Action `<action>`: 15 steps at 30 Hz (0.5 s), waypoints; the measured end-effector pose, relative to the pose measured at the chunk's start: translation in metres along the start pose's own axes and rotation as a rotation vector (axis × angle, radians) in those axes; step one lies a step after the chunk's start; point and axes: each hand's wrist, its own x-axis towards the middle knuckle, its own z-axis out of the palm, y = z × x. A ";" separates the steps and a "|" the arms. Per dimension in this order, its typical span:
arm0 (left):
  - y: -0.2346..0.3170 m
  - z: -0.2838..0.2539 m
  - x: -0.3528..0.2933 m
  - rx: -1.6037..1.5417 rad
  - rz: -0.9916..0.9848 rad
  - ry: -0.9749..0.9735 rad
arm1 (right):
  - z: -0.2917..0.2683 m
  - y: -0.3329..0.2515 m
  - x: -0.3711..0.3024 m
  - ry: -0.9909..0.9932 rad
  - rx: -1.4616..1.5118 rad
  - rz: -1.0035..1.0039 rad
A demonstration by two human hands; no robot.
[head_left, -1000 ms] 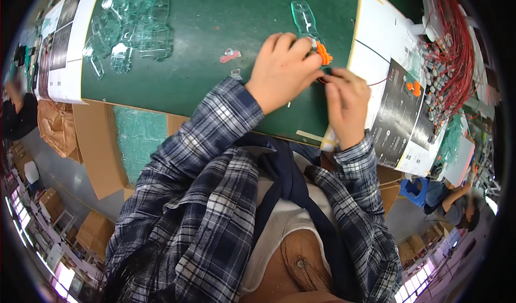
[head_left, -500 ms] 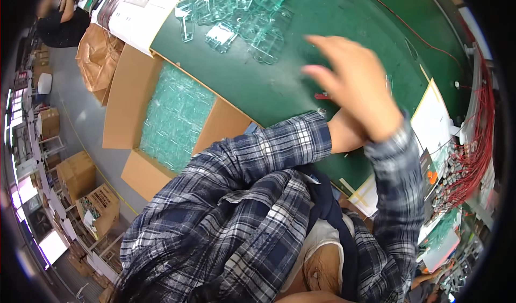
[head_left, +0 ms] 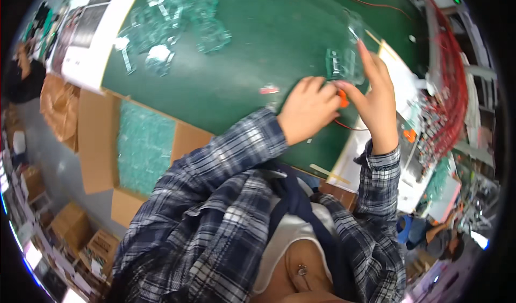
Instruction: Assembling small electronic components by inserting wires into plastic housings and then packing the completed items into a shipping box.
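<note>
My left hand is over the green table, its fingers curled and their tips closed on a small orange piece. A thin red wire runs just below that piece. My right hand is to its right with thumb and index finger spread wide. The right thumb tip meets the left fingertips, while the index points up beside a clear plastic part; whether it touches is blurred. Left of my left hand lies a small red-and-clear item.
Clear plastic parts are heaped at the table's far left. An open carton of similar parts stands left of the green table. Bundled red wires hang at the right. A person is at far left.
My left hand has come out from beneath my right wrist. The right hand has moved right and down, and the orange piece now shows between them. The whole view has shifted.
</note>
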 end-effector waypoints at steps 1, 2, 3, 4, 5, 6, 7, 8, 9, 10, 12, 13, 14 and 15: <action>0.000 0.002 0.000 -0.014 0.015 0.058 | -0.002 0.011 -0.015 0.010 -0.030 0.025; 0.001 0.005 0.002 -0.025 0.026 0.113 | -0.001 0.021 -0.031 0.008 -0.177 0.057; 0.001 0.007 0.002 -0.045 0.042 0.105 | 0.004 0.032 -0.047 0.000 -0.308 0.093; 0.002 0.007 0.004 -0.118 -0.002 0.094 | 0.006 0.040 -0.061 -0.012 -0.442 0.130; 0.004 0.007 0.006 -0.187 -0.049 0.079 | 0.005 0.045 -0.072 -0.027 -0.572 0.165; 0.005 0.007 0.006 -0.195 -0.038 0.067 | 0.005 0.048 -0.077 -0.027 -0.573 0.183; 0.005 0.006 0.006 -0.242 -0.051 0.075 | 0.008 0.052 -0.077 0.038 -0.448 0.179; 0.004 0.006 0.007 -0.284 -0.066 0.085 | 0.012 0.056 -0.074 0.105 -0.321 0.169; 0.004 0.007 0.008 -0.326 -0.082 0.095 | 0.017 0.058 -0.070 0.172 -0.195 0.158; 0.004 0.009 0.009 -0.369 -0.100 0.105 | 0.021 0.057 -0.069 0.239 -0.070 0.147; 0.005 0.013 0.006 -0.429 -0.151 0.104 | 0.024 0.026 -0.069 0.268 0.285 0.190; 0.004 0.014 0.004 -0.488 -0.197 0.106 | 0.025 0.012 -0.066 0.265 0.294 0.193; 0.003 0.015 0.003 -0.554 -0.236 0.104 | 0.024 0.000 -0.063 0.166 0.169 0.170; 0.002 0.017 0.002 -0.621 -0.277 0.102 | 0.026 -0.006 -0.061 0.065 0.045 0.147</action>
